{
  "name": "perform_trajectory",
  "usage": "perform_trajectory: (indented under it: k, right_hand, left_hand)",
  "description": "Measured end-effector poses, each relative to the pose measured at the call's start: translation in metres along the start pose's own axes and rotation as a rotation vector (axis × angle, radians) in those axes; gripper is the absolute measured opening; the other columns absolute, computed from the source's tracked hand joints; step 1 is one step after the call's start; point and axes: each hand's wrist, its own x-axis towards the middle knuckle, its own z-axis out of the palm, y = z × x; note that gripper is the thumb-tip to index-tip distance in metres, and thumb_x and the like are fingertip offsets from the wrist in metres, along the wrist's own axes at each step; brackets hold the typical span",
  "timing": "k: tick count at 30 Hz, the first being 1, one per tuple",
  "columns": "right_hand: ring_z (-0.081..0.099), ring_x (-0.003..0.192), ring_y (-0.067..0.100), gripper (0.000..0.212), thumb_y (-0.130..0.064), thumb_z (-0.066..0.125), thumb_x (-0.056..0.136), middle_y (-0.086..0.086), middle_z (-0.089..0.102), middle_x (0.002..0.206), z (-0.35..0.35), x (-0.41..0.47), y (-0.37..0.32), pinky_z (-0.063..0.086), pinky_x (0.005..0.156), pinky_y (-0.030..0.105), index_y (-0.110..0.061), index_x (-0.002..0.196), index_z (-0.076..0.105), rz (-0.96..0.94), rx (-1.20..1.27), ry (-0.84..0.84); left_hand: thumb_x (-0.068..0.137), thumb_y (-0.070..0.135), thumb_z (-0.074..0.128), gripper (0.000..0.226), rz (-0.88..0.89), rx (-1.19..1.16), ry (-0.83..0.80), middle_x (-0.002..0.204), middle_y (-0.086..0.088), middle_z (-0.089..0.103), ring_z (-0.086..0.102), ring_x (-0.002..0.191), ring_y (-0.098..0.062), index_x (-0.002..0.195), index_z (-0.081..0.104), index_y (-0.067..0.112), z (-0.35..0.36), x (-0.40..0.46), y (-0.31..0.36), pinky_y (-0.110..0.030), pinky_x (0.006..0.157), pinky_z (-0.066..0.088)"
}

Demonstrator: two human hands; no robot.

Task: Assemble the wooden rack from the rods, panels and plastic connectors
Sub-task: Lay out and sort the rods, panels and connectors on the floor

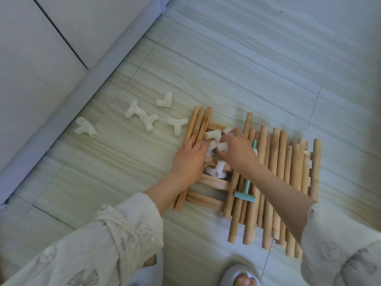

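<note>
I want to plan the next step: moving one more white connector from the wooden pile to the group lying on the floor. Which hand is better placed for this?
Left, probably. The left hand lies on the pile's edge nearest the floor connectors. The right hand already grips a connector farther from them.

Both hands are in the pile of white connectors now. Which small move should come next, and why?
Probably the right hand should lift out the white plastic connector it pinches and set it on the pale floor by the five loose connectors, because others still lie on the wooden slatted panel.
</note>
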Motion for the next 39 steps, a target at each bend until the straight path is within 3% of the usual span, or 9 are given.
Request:
perform_trajectory:
  k: [5,9,19,24,29,33,35,37,39]
  right_hand:
    - [0.047,0.111,0.018,0.031,-0.017,0.064,0.086,0.008,0.047,0.124,-0.001,-0.006,0.001,0.030,0.078,0.011,-0.008,0.115,0.063,0.167,0.366,0.084]
    - [0.061,0.093,0.017,0.030,-0.025,0.067,0.084,0.005,0.065,0.101,-0.005,-0.003,0.004,0.042,0.064,0.013,-0.009,0.109,0.067,0.329,0.612,0.221]
    - [0.065,0.079,0.017,0.007,-0.020,0.070,0.084,0.002,0.067,0.084,-0.016,-0.018,0.001,0.055,0.066,0.028,-0.017,0.087,0.064,0.605,1.230,0.260]
    - [0.065,0.096,0.026,0.037,-0.021,0.069,0.084,0.012,0.067,0.104,-0.014,-0.003,-0.025,0.054,0.083,0.038,-0.003,0.115,0.060,0.627,1.493,0.059]
    - [0.061,0.099,0.021,0.051,-0.027,0.067,0.086,0.006,0.063,0.111,0.004,0.013,-0.088,0.050,0.083,0.035,-0.003,0.129,0.050,0.646,1.615,-0.238]
    - [0.034,0.135,0.017,0.055,-0.036,0.054,0.093,0.000,0.039,0.143,-0.002,0.012,-0.101,0.041,0.100,0.039,-0.016,0.141,0.037,0.499,1.627,-0.385]
    - [0.046,0.118,0.011,0.050,-0.035,0.051,0.095,-0.009,0.050,0.124,-0.003,0.010,-0.090,0.039,0.105,0.041,-0.016,0.140,0.039,0.470,1.504,-0.313]
    - [0.056,0.090,0.010,0.035,-0.028,0.048,0.097,-0.006,0.059,0.101,-0.006,0.006,-0.071,0.050,0.089,0.031,-0.012,0.128,0.053,0.447,1.115,-0.062]
    - [0.056,0.098,0.017,0.029,-0.022,0.046,0.096,0.003,0.059,0.107,-0.005,0.005,-0.040,0.044,0.083,0.025,-0.012,0.120,0.058,0.254,0.544,0.167]
  left_hand:
    - [0.092,0.032,0.054,0.045,-0.004,-0.078,0.085,0.129,0.004,0.052,0.039,0.116,-0.020,0.133,0.041,0.023,0.003,0.003,0.000,-0.029,0.093,0.031]
    - [0.090,0.040,0.055,0.059,0.002,-0.055,0.087,0.124,0.001,0.053,0.039,0.111,-0.023,0.143,0.032,0.031,0.009,0.002,0.005,-0.031,0.093,0.032]
    - [0.087,0.031,0.058,0.052,-0.093,-0.337,0.103,0.115,0.002,0.058,0.042,0.112,-0.018,0.134,0.036,0.024,0.005,0.003,0.016,-0.030,0.087,0.039]
    - [0.088,0.019,0.062,0.047,-0.493,-1.061,0.262,0.093,0.011,0.053,0.053,0.078,0.000,0.127,0.036,0.021,-0.026,-0.007,0.002,-0.011,0.065,0.045]
    - [0.095,0.028,0.050,0.053,-0.959,-1.489,0.355,0.116,-0.006,0.057,0.060,0.087,-0.016,0.141,0.031,0.012,-0.047,-0.016,-0.062,-0.026,0.067,0.047]
    - [0.097,0.021,0.042,0.057,-0.962,-1.543,0.443,0.134,-0.004,0.042,0.052,0.113,-0.018,0.149,0.018,0.019,-0.062,-0.023,-0.081,-0.038,0.087,0.047]
    - [0.096,0.019,0.043,0.061,-0.953,-1.455,0.529,0.142,-0.001,0.037,0.044,0.123,-0.017,0.149,0.014,0.025,-0.065,-0.023,-0.079,-0.039,0.101,0.040]
    - [0.095,0.016,0.045,0.060,-0.876,-1.314,0.576,0.146,0.001,0.035,0.039,0.129,-0.015,0.148,0.018,0.024,-0.063,-0.023,-0.070,-0.032,0.106,0.034]
    - [0.094,0.012,0.047,0.056,-0.752,-1.046,0.539,0.147,0.000,0.033,0.033,0.134,-0.014,0.146,0.025,0.019,-0.054,-0.024,-0.056,-0.022,0.104,0.028]
